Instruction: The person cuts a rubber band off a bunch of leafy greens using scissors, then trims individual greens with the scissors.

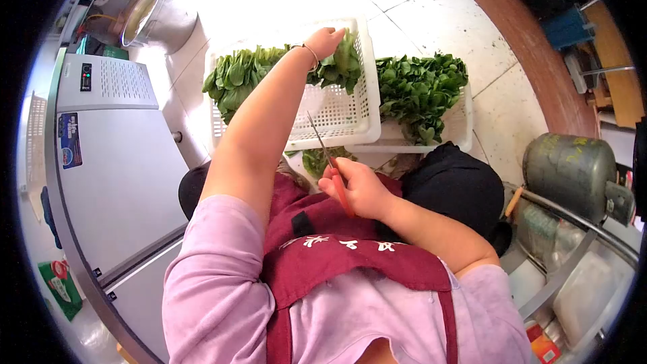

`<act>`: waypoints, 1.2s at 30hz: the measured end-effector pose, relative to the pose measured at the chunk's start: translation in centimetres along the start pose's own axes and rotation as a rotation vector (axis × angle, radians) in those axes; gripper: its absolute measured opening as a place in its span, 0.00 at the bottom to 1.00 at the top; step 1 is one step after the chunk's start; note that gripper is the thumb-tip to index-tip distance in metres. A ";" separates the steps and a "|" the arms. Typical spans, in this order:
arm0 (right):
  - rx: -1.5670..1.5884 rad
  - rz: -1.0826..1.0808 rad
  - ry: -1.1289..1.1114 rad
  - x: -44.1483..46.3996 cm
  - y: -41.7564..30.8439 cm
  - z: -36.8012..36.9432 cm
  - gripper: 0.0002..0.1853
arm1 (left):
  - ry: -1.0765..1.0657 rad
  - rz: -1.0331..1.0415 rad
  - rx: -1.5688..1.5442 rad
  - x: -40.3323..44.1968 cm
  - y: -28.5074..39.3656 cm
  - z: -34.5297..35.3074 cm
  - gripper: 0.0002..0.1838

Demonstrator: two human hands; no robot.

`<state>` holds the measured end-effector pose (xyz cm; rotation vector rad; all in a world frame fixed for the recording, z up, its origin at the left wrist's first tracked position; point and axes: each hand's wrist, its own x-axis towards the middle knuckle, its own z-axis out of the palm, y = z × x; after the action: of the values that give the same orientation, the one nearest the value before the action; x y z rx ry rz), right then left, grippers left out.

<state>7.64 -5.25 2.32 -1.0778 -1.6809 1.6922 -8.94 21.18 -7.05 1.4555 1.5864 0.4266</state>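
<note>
My left hand (326, 40) reaches over the far right part of a white plastic basket (371, 94), its fingers closed around a bunch of leafy greens (347, 62). More greens (237, 79) lie in a row along the basket's far left side. Close to my lap, my right hand (362, 187) grips red-handled scissors (339, 185), whose blades point up toward the basket. Whether the blades are fully together is hard to see. To the right, a heap of dark green leaves (423, 93) sits in a second white container (468, 121). Loose leaves (323, 160) lie below the basket's near edge.
A large metal pot (162, 20) stands on the tiled floor (411, 0) at the back left. A white refrigerator-like unit (121, 182) fills the left side. On the right are a grey-green cylinder (569, 168) and a metal rack (573, 219).
</note>
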 end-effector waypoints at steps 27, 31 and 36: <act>-0.136 0.112 -0.083 0.5 1.9 2.5 0.12 | 0.029 -0.059 0.904 -17.6 -16.1 -7.9 0.19; -0.133 0.119 -0.088 0.6 1.9 2.6 0.12 | 0.016 -0.027 0.937 -17.8 -16.0 -8.0 0.14; -0.190 0.070 -0.072 0.6 2.1 2.4 0.12 | 0.264 0.190 0.733 -19.6 -14.4 -9.3 0.12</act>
<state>5.67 -6.30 -0.02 -1.1879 -1.9012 1.6579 -27.12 2.60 -5.61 2.1838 1.9331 0.1399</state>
